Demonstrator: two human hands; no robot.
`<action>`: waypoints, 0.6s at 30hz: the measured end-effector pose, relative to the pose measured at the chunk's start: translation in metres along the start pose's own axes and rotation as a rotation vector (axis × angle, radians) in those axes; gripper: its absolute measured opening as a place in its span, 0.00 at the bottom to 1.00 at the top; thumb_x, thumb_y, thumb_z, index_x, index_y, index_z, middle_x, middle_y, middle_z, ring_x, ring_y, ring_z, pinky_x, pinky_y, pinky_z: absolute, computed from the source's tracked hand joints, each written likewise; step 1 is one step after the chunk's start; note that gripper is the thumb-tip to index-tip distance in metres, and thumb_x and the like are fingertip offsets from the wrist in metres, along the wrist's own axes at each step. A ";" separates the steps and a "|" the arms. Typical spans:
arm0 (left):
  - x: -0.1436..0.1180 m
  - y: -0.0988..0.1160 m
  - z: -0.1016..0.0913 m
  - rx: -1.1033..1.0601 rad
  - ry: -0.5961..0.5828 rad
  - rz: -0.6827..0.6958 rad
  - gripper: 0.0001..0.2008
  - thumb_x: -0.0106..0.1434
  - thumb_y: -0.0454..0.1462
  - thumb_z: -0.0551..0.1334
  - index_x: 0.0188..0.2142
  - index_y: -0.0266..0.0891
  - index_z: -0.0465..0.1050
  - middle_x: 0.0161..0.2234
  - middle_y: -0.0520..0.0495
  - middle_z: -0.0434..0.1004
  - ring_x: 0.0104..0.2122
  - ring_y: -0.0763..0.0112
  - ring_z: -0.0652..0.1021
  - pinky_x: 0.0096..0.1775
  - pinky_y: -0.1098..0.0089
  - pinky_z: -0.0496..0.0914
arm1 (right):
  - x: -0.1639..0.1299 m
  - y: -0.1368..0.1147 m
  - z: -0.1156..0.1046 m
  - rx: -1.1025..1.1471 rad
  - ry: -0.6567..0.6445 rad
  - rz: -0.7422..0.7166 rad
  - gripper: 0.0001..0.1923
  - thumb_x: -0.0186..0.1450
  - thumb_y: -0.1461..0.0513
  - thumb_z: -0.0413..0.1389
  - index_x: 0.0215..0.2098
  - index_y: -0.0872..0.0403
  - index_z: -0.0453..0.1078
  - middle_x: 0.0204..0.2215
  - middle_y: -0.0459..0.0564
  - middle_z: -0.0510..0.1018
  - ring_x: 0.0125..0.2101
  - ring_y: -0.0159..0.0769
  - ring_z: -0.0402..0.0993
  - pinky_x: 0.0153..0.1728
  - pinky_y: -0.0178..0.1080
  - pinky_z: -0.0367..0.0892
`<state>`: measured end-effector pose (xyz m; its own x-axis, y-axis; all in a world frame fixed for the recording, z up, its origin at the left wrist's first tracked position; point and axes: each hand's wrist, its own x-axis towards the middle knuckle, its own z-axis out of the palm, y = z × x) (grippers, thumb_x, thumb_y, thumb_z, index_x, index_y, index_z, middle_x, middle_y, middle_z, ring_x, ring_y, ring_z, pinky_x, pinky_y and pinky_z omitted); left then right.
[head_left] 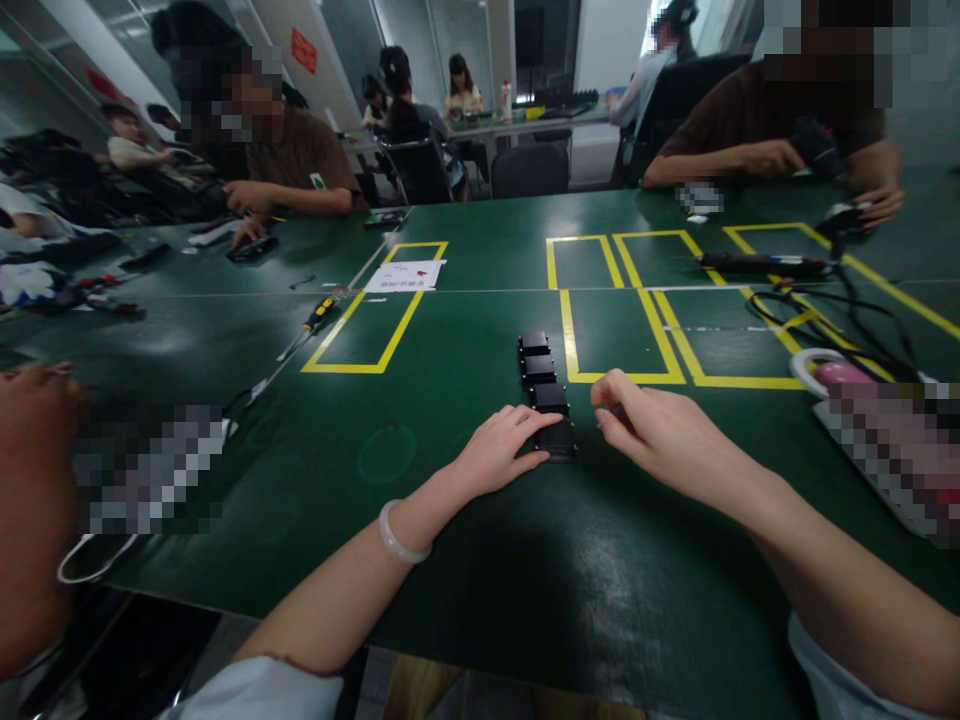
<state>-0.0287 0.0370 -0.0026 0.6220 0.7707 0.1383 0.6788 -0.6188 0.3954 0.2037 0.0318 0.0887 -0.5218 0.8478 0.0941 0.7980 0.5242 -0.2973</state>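
Note:
Several small black rectangular blocks (535, 343) with tiny shiny studs at their sides stand in a row running away from me on the green table. The nearest black block (556, 440) sits between the thumb and fingers of my left hand (504, 447), which wears a pale bracelet (397, 535) at the wrist. Just right of that block, apart from it, my right hand (649, 420) hovers with fingers curled and thumb close to the index finger. Whatever small thing its fingertips may pinch is hidden.
Yellow tape (622, 378) marks rectangles on the green table (465, 560). A yellow-black screwdriver (319, 314) and paper sheet (405, 275) lie left. At right are a black pen-shaped tool (765, 264), cables (855, 300) and a pink item (847, 372). Co-workers sit opposite; an arm (34, 500) is left.

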 end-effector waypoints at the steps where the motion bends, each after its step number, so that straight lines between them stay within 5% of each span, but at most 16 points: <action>1: 0.000 0.000 0.000 -0.001 0.000 0.001 0.25 0.67 0.42 0.58 0.61 0.49 0.55 0.50 0.45 0.66 0.47 0.61 0.68 0.48 0.61 0.66 | 0.000 0.000 0.000 -0.020 0.007 0.002 0.06 0.69 0.58 0.43 0.40 0.51 0.57 0.26 0.45 0.73 0.26 0.36 0.70 0.27 0.36 0.55; 8: -0.001 0.001 0.000 -0.007 0.005 -0.002 0.25 0.67 0.42 0.58 0.62 0.48 0.54 0.50 0.45 0.67 0.47 0.61 0.68 0.48 0.61 0.65 | 0.002 0.003 0.006 -0.151 0.053 0.007 0.15 0.70 0.51 0.42 0.35 0.51 0.60 0.22 0.45 0.71 0.24 0.38 0.69 0.24 0.36 0.52; 18: 0.000 0.001 0.000 -0.005 -0.004 -0.007 0.24 0.67 0.42 0.58 0.61 0.48 0.55 0.50 0.45 0.67 0.47 0.61 0.68 0.48 0.61 0.65 | 0.001 0.000 0.002 -0.075 0.029 0.012 0.08 0.69 0.58 0.43 0.40 0.52 0.59 0.25 0.46 0.74 0.25 0.36 0.70 0.26 0.36 0.54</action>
<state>-0.0283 0.0359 -0.0018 0.6188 0.7744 0.1317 0.6811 -0.6125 0.4010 0.2029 0.0324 0.0870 -0.5040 0.8555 0.1187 0.8251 0.5176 -0.2264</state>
